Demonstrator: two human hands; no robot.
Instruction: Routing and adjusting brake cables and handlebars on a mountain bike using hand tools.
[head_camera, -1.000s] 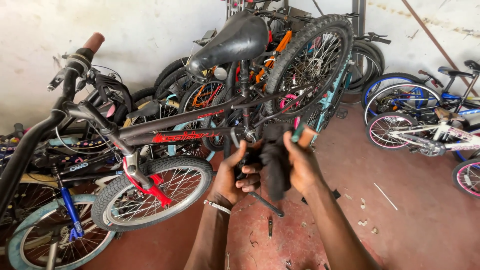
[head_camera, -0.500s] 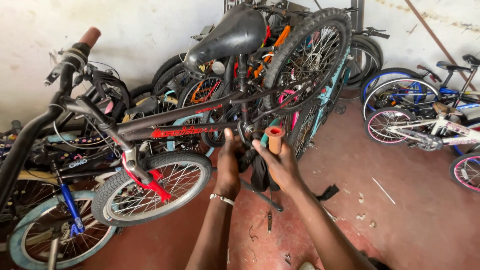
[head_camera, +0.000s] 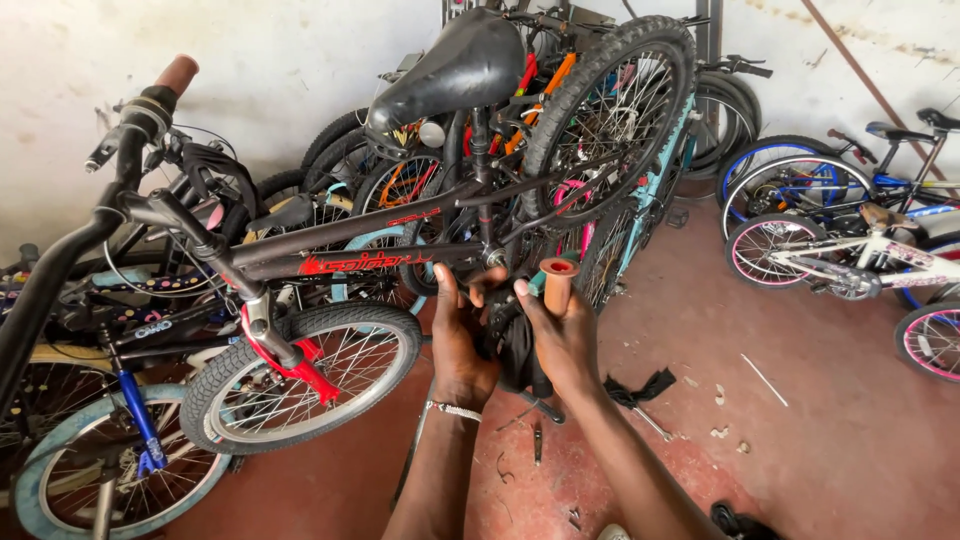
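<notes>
bicycles crowd the left and the back wall, leaving bare red floor (head_camera: 820, 440) at right. the black bicycle (head_camera: 380, 245) stands just ahead of both hands: the left hand (head_camera: 462, 340) cups a black rag (head_camera: 515, 345), and the right hand (head_camera: 565, 335) is closed around an orange grip (head_camera: 556, 285).

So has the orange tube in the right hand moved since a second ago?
Yes. The orange tube has come into view in the right hand, raised toward the black bike frame; earlier it was not visible there.

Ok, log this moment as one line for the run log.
left hand: on black cloth | right hand: holds orange tube | beside: black-and-red bike
</notes>
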